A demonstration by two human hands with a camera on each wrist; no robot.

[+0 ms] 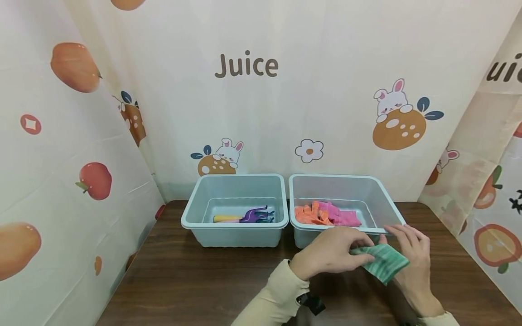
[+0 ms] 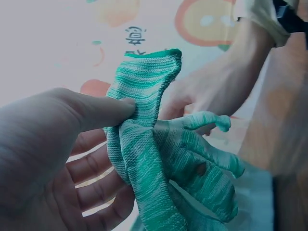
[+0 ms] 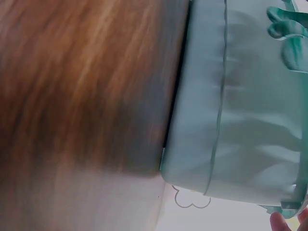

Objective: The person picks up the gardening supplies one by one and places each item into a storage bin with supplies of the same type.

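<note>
In the head view a green striped knit glove [image 1: 383,261] hangs in front of the right bin. My left hand [image 1: 336,253] pinches it between thumb and fingers. The left wrist view shows the thumb pressed on the cuff of the glove [image 2: 144,86], its fingers dangling downward. Beside it, my right hand [image 1: 413,258] has its fingers extended near the front right corner of the right bin [image 1: 391,203]. Fingertips [image 3: 278,222] of that hand show at the lower right of the right wrist view, apart from the glove. Inside that bin lie an orange glove [image 1: 311,215] and a pink glove [image 1: 342,216].
A matching light blue bin [image 1: 234,235] stands to the left, holding a purple item [image 1: 254,215], a yellow piece [image 1: 224,218] and some teal pieces. Both bins rest on a dark wooden table [image 1: 195,285], against a printed curtain [image 1: 261,113].
</note>
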